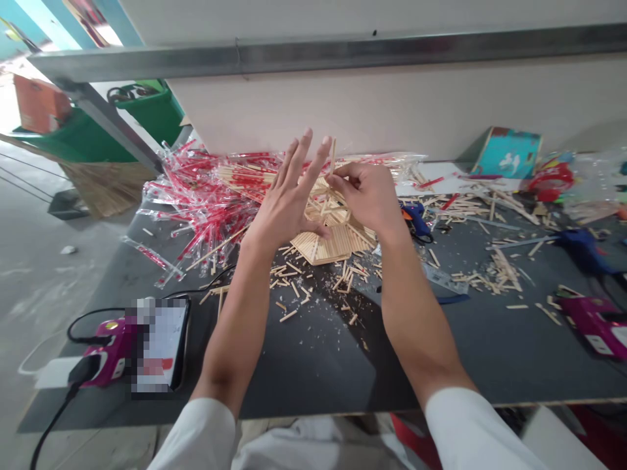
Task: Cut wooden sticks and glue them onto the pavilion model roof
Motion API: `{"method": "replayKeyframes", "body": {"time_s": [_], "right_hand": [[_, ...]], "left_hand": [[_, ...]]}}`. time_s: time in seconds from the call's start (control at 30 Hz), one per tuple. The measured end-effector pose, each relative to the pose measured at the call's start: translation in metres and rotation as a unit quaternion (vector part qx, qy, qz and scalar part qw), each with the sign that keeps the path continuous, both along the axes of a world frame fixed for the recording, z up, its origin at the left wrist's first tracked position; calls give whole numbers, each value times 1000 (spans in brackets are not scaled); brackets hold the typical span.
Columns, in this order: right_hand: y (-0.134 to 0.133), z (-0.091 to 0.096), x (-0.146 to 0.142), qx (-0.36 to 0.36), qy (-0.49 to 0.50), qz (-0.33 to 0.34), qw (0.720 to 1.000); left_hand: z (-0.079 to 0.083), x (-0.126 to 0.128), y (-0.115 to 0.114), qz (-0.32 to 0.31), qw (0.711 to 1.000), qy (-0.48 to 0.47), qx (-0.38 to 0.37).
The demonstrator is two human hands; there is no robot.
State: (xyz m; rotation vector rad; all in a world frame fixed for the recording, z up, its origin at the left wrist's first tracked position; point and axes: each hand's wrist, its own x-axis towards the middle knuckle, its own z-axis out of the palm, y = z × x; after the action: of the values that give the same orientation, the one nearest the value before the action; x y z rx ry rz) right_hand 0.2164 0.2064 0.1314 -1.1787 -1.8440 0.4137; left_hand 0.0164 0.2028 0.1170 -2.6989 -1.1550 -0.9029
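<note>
A model built of thin wooden sticks (333, 245) stands on the dark table, with a layered, many-sided base and a stick frame above it. My right hand (365, 192) pinches a thin wooden stick (334, 153), held upright over the frame. Close to the model's left side, my left hand (294, 189) is spread, fingers up and thumb reaching across the base; nothing is in it. Whether that thumb touches the model I cannot tell. Part of the frame is hidden behind both hands.
Clear and red wrappers (210, 202) pile up at the back left. Stick offcuts lie around the model. A blue glue gun (416, 219) is right of my right hand, another blue tool (585, 251) farther right. A phone (159, 346) and a magenta power strip (110, 352) lie front left.
</note>
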Motion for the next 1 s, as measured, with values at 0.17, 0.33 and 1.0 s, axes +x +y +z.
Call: {"method": "replayKeyframes", "body": {"time_s": [0.17, 0.33, 1.0], "right_hand": [[0, 0, 0, 14, 5, 10, 1000], [-1, -1, 1, 10, 8, 15, 1000], [1, -2, 1, 11, -3, 14, 1000]], "left_hand": [[-4, 1, 3, 1, 1000, -14, 5], [-10, 1, 7, 0, 1000, -10, -15], [19, -7, -8, -54, 975, -214, 31]]}}
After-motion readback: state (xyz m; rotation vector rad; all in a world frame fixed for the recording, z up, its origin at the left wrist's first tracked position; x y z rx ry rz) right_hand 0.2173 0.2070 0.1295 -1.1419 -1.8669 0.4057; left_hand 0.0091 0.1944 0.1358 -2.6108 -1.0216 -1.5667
